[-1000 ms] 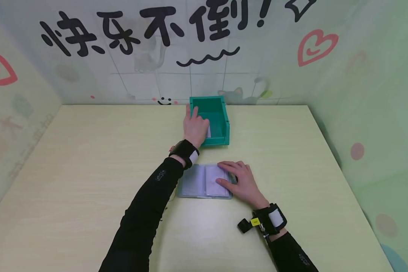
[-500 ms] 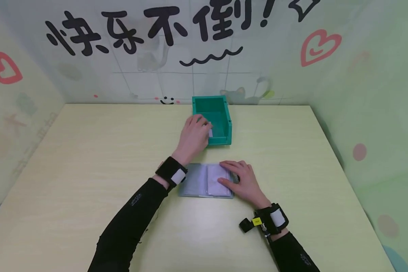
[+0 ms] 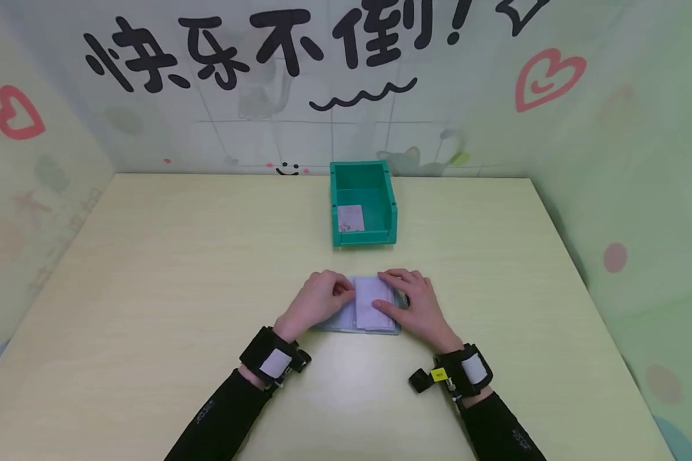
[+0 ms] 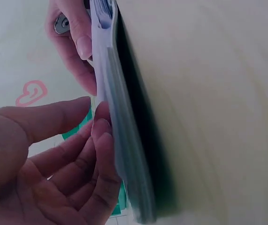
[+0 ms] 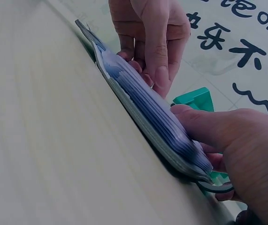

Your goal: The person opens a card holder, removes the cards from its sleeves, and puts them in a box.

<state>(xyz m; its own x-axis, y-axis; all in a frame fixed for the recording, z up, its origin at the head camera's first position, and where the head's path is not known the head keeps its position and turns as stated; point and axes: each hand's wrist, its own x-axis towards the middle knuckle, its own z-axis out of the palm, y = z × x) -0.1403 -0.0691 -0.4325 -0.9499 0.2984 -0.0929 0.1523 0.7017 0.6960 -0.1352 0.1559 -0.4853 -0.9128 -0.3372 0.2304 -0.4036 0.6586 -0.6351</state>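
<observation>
A small photo album (image 3: 375,314) with clear pocket pages lies open on the table, its thick stack of pages on the right side. My left hand (image 3: 320,298) is at the inner left edge of that stack, with thumb and fingertips close together. Whether a page or card is between them cannot be told. My right hand (image 3: 412,304) rests on the stack, thumb on the top page and fingers near its upper right edge. In the right wrist view a curved strap (image 5: 218,188) shows at the album's edge, beside the right fingers.
Behind the album stands a green plastic bin (image 3: 364,238), open at the top. A pinkish card (image 3: 350,218) lies in its left front part. A printed backdrop (image 3: 219,134) rises behind the table (image 3: 179,256).
My left hand has come back from the green bin to the album, uncovering the pinkish card in the bin. The right hand has stayed on the pages.
</observation>
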